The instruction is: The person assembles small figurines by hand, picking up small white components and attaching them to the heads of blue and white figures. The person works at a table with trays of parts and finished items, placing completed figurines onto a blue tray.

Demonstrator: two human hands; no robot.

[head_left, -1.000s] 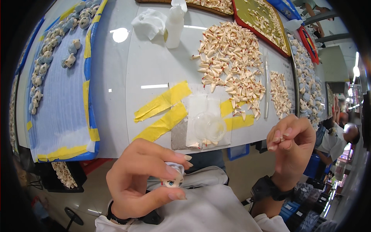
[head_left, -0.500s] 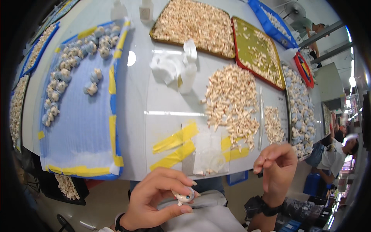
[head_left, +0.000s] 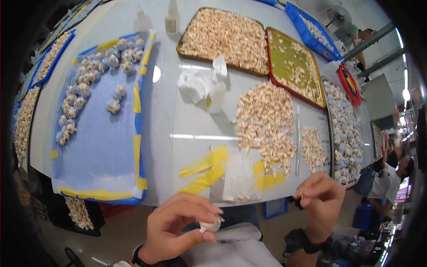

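Observation:
In front of my lap, my left hand is closed around a small white doll head, pinched between thumb and fingers with a short pale stub pointing down. My right hand is raised at the table's near edge, its thumb and forefinger pinched together. A tiny pale thing may be between those tips, too small to name. Just beyond that hand lies a small pile of cream pieces, beside a larger pile. A slim clear stick separates the two piles.
At left, a blue-lined tray edged with yellow tape carries several blue-and-white heads. Farther back stand two piece-filled trays, a bottle and crumpled tissue. More heads fill a tray at right. People work beyond.
The doll head has turned in my left hand, so its painted eye no longer shows. My right hand has shifted slightly, still pinched. The whole view has tilted a little.

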